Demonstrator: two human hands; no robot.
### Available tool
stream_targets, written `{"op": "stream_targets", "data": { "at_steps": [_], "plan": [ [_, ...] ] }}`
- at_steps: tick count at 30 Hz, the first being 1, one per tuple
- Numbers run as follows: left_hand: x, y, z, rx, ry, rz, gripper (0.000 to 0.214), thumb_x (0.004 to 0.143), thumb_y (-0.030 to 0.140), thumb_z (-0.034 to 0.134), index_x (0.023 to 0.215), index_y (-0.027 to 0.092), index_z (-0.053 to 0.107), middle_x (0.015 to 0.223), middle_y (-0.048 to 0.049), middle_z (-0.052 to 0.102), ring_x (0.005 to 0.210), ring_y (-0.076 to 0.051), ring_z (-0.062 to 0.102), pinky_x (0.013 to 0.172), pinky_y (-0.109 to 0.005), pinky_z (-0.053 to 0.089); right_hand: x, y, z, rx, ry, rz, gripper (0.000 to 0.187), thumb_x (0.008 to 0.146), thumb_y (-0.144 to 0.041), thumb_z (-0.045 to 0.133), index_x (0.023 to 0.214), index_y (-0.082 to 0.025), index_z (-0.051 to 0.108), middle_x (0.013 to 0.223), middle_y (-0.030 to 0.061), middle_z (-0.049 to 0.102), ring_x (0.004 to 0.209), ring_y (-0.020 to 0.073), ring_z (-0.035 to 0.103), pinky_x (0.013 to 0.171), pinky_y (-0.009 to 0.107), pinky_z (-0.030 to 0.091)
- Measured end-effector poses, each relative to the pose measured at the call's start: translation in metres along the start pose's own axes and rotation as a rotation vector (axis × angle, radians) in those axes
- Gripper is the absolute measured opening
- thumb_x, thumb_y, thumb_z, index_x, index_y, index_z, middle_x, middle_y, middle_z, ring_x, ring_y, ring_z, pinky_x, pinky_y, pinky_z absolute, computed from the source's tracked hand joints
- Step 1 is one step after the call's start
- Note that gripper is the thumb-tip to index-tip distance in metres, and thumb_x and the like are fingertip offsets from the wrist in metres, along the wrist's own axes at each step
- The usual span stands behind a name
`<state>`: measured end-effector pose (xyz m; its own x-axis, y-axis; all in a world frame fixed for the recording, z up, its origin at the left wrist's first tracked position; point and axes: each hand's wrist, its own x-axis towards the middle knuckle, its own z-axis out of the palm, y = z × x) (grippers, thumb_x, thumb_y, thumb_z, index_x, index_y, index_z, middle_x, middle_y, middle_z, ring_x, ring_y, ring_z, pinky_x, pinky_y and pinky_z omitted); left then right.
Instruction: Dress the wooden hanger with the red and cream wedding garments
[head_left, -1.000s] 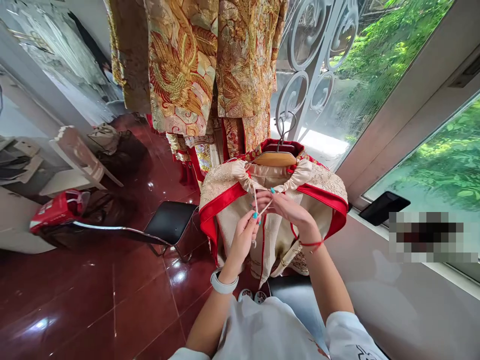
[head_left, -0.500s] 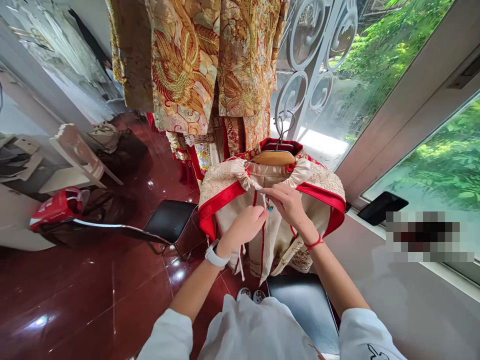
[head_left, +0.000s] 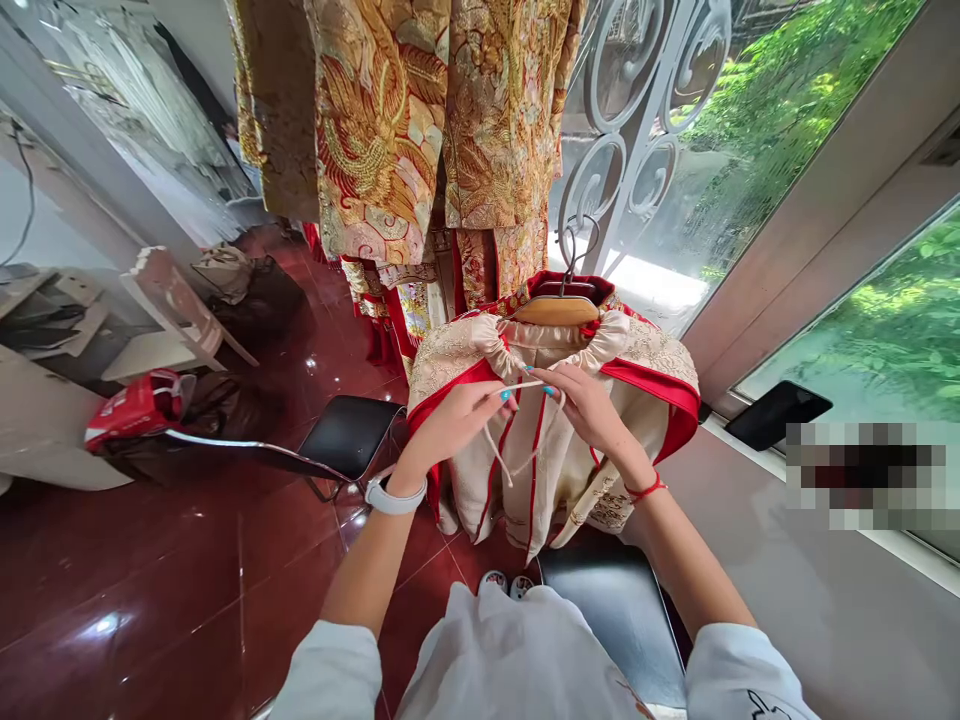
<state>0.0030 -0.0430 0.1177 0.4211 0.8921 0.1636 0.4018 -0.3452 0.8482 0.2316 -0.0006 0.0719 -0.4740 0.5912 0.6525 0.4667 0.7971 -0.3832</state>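
Observation:
A cream and red embroidered garment (head_left: pixel 652 365) hangs on a wooden hanger (head_left: pixel 556 309) right in front of me. Its gathered neck has a thin cream drawstring (head_left: pixel 525 384). My left hand (head_left: pixel 457 420) pinches one end of the drawstring just below the neck. My right hand (head_left: pixel 589 405) pinches the other end, close beside the left. Loops of the cord hang down between both hands over the garment's front.
Gold and red embroidered robes (head_left: pixel 420 130) hang above and behind. A black stool (head_left: pixel 349 435) stands left on the glossy red floor (head_left: pixel 150 600), another black seat (head_left: pixel 615 600) below the garment. A red bag (head_left: pixel 135 405) lies at left. A grey window ledge (head_left: pixel 787 580) runs along the right.
My hands rose from mid-chest of the garment to just under its neck. The cord, first held taut between the fingers, now hangs in loose loops between both hands.

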Motion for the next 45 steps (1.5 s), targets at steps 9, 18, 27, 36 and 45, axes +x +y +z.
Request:
{"op": "stream_targets", "data": {
  "at_steps": [9, 18, 27, 36, 45],
  "plan": [
    [-0.046, -0.008, -0.02, 0.074, 0.021, -0.005, 0.031, 0.097, 0.039, 0.049, 0.116, 0.02, 0.066, 0.113, -0.0072, 0.071, 0.1, -0.02, 0.064, 0.091, -0.031, 0.05, 0.002, -0.007, -0.018, 0.555, 0.03, 0.173, 0.026, 0.09, -0.046, 0.07, 0.082, -0.021, 0.075, 0.085, 0.0054, 0.067, 0.076, 0.0169, 0.061, 0.067, 0.029, 0.048],
    [0.063, 0.003, 0.025, 0.187, 0.037, 0.178, 0.035, 0.101, 0.032, 0.04, 0.1, 0.019, 0.072, 0.094, -0.0074, 0.069, 0.099, -0.023, 0.06, 0.1, -0.04, 0.045, 0.007, -0.009, -0.024, -0.249, 0.164, -0.11, 0.028, 0.103, -0.027, 0.048, 0.089, -0.024, 0.073, 0.088, 0.0063, 0.073, 0.072, 0.0156, 0.062, 0.065, 0.03, 0.043],
    [0.054, 0.012, 0.018, -0.585, 0.101, 0.116, 0.037, 0.083, 0.036, 0.058, 0.112, 0.018, 0.072, 0.116, -0.0105, 0.073, 0.117, -0.024, 0.062, 0.101, -0.037, 0.045, -0.02, -0.002, 0.004, -0.274, 0.487, -0.12, 0.022, 0.098, -0.018, 0.057, 0.085, -0.026, 0.073, 0.081, 0.0048, 0.073, 0.067, 0.0174, 0.06, 0.065, 0.033, 0.045],
    [-0.061, 0.015, -0.015, -0.732, 1.024, 0.204, 0.029, 0.083, 0.057, 0.055, 0.1, 0.039, 0.069, 0.077, 0.0024, 0.055, 0.062, -0.013, 0.046, 0.067, -0.03, 0.05, -0.038, -0.021, 0.03, 0.444, 0.683, 0.328, 0.02, 0.094, -0.039, 0.063, 0.092, -0.025, 0.078, 0.096, 0.0089, 0.075, 0.092, 0.0253, 0.069, 0.073, 0.04, 0.056],
    [-0.104, -0.083, -0.011, -0.949, 1.246, -0.257, 0.033, 0.06, 0.02, 0.08, 0.091, 0.02, 0.071, 0.074, 0.0043, 0.06, 0.063, -0.01, 0.055, 0.067, -0.027, 0.054, -0.051, 0.012, 0.029, 0.822, 0.835, 0.77, 0.047, 0.074, -0.066, 0.074, 0.077, -0.019, 0.071, 0.063, -0.0015, 0.055, 0.053, 0.0106, 0.049, 0.05, 0.025, 0.047]
  ]
}}
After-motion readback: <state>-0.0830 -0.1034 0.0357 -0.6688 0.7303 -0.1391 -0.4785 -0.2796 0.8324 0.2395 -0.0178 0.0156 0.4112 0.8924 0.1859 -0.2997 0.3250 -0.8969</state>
